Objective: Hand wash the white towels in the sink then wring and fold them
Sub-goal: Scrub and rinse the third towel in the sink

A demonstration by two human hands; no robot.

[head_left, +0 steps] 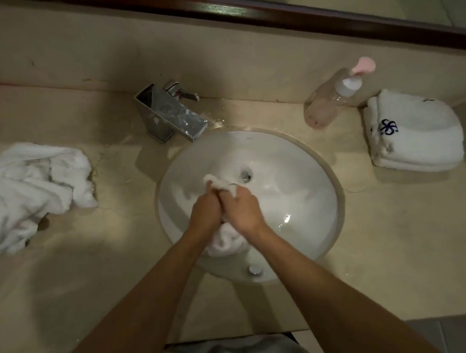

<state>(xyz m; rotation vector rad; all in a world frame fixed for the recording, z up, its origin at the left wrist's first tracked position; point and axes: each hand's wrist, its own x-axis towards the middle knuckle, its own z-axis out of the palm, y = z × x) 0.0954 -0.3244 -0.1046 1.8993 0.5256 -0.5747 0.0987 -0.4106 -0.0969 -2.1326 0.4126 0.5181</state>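
A wet white towel (225,242) lies bunched in the round white sink (301,173). My left hand (205,213) and my right hand (242,209) are pressed together over the basin, both closed on this towel. One end of it pokes out beyond my fingers toward the drain (245,175); the rest hangs below my wrists. A crumpled heap of white towels (32,190) sits on the counter at the left. On the right of the counter lies a folded stack of white towels (414,139) with a blue emblem.
A square chrome faucet (170,115) stands behind the sink at the left, with water splashed around its base. A clear pump bottle (335,99) with a pink top stands at the back right. The beige stone counter (96,262) meets a dark-framed mirror above.
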